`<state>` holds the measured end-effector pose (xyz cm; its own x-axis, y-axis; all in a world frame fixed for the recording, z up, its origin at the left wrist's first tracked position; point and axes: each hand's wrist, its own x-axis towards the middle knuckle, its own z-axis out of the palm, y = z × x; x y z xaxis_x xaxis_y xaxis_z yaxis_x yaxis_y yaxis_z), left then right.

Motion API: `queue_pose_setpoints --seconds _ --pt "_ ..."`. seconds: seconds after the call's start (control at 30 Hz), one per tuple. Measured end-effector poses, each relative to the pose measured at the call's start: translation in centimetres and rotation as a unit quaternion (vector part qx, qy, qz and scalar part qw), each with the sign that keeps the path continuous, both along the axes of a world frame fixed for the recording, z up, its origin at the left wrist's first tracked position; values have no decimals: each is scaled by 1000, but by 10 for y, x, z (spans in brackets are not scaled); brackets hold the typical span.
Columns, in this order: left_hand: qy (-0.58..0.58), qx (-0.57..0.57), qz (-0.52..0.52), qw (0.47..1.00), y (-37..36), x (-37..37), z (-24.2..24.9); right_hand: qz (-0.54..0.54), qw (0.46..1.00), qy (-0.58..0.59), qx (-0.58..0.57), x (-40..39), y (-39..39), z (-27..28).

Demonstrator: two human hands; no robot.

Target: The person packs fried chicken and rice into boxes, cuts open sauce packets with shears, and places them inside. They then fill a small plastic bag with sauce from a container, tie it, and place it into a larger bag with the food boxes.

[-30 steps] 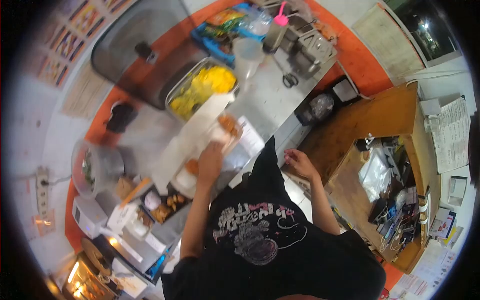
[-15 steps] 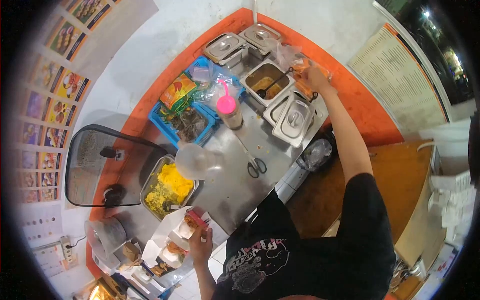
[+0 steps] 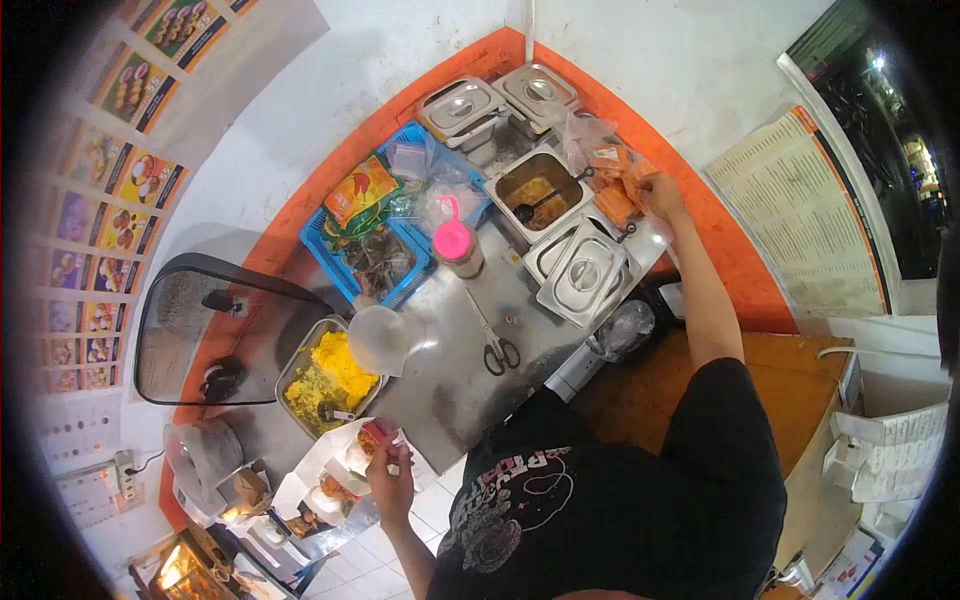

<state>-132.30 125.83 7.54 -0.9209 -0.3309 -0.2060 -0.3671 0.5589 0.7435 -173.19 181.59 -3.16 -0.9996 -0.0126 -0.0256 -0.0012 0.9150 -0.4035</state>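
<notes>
The right hand (image 3: 664,196) had moved to the upper right, putting the orange packets (image 3: 614,204) within reach; its grip's hold was unclear. Lower left of centre, the left hand (image 3: 390,474) pinched a red item (image 3: 372,432) at the food box (image 3: 313,465).

Cannot read the menu sheet (image 3: 805,225); cannot judge contact between right hand (image 3: 664,196) and orange packets (image 3: 613,203); cannot see the glowing case (image 3: 180,570) whole, cut off below.

Bright light glints off the steel counter (image 3: 445,385); fisheye edges curve into black.
</notes>
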Motion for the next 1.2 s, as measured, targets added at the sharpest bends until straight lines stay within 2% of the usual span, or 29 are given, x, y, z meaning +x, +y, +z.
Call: queue_pose_setpoints --seconds 0.1,0.13,0.17,0.3,0.37,0.4,0.47,0.5,0.57,0.6,0.67,0.8,0.87,0.9,0.97,1.0,1.07,1.1,1.17,1.2 --pt "-20 5 -8 1000 10 -16 9 -10 998 34 -52 0 7 8" --pt "-8 -5 -30 1000 15 -23 12 -44 992 60 -103 4 5 16" --pt "6 -14 -52 999 21 -31 13 -78 981 88 -152 6 1 28" --pt "38 36 -82 995 53 -72 19 -85 962 107 -238 21 -15 79" --pt "100 16 -149 984 80 -101 36 -76 970 98 -210 27 -19 102" --pt "100 16 -146 984 94 -115 43 -73 970 98 -211 30 -24 121" --pt "153 54 -220 962 122 -140 55 -57 988 91 -113 36 -32 150" --pt "153 55 -219 962 134 -149 59 -57 988 90 -111 30 -26 146" --pt "161 80 -297 938 155 -162 64 23 993 120 0 7 -11 128" --pt "159 83 -298 937 163 -163 64 21 993 117 2 0 -6 121" --pt "160 70 -354 919 172 -168 66 13 1000 -17 -18 -10 -5 113" --pt "121 95 -352 923 164 -156 61 22 1000 -21 6 -20 -2 78" --pt "61 111 -295 947 158 -145 54 9 994 101 49 -25 0 69" --pt "54 109 -296 948 153 -140 51 7 994 95 46 -26 7 66" --pt "52 119 -263 956 145 -136 46 -38 994 -66 -73 -34 9 94" --pt "54 119 -256 958 144 -137 46 -31 995 -65 -72 -38 10 94" --pt "43 119 -258 958 140 -141 49 -17 958 -185 -218 -36 17 88" --pt "45 119 -254 959 139 -146 51 -14 958 -184 -217 -37 22 84" --pt "57 125 -272 952 142 -160 57 -19 922 -186 -339 -37 27 83" --pt "58 128 -268 953 146 -168 60 -16 923 -187 -336 -36 29 86"
